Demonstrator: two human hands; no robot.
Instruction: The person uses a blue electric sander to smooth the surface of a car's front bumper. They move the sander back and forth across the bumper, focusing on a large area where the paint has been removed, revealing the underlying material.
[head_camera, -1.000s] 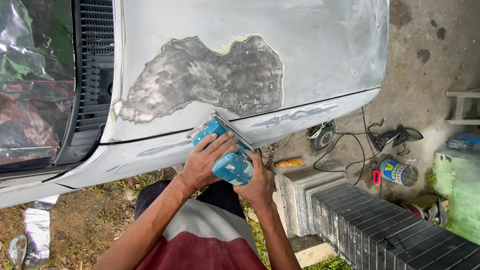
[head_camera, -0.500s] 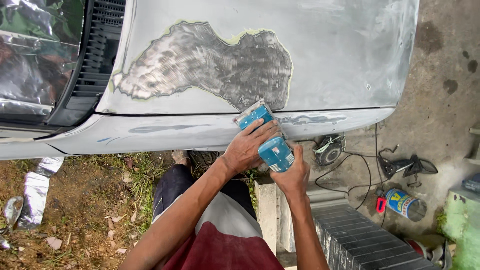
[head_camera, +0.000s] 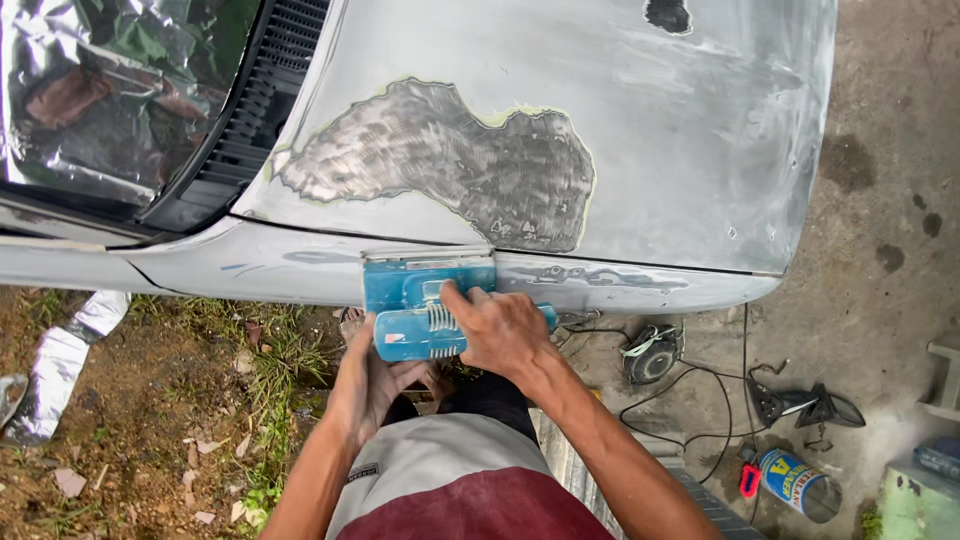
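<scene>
A blue electric sander (head_camera: 425, 300) sits flat against the upper edge of a grey car fender (head_camera: 250, 268), just below the seam with the sanded hood (head_camera: 680, 150). My left hand (head_camera: 368, 385) grips the sander's lower left end from beneath. My right hand (head_camera: 505, 330) wraps over its top and right side. Above the tool, the hood carries a large dark patch (head_camera: 450, 165) of scratched bare metal with a pale yellowish rim. A smaller dark spot (head_camera: 668, 14) lies near the hood's top edge.
Crinkled silver foil (head_camera: 100, 90) covers the windscreen, with a black cowl grille (head_camera: 265, 110) beside it. On the concrete lie black cables (head_camera: 700, 435), a round power tool (head_camera: 650, 352), a detached side mirror (head_camera: 815, 405) and a paint can (head_camera: 800, 483). Grass, dirt and a foil scrap (head_camera: 65, 365) are on the left.
The sander has slid left along the fender, from under the patch's right end to under its middle, and has turned from tilted to level. Both hands stayed on it.
</scene>
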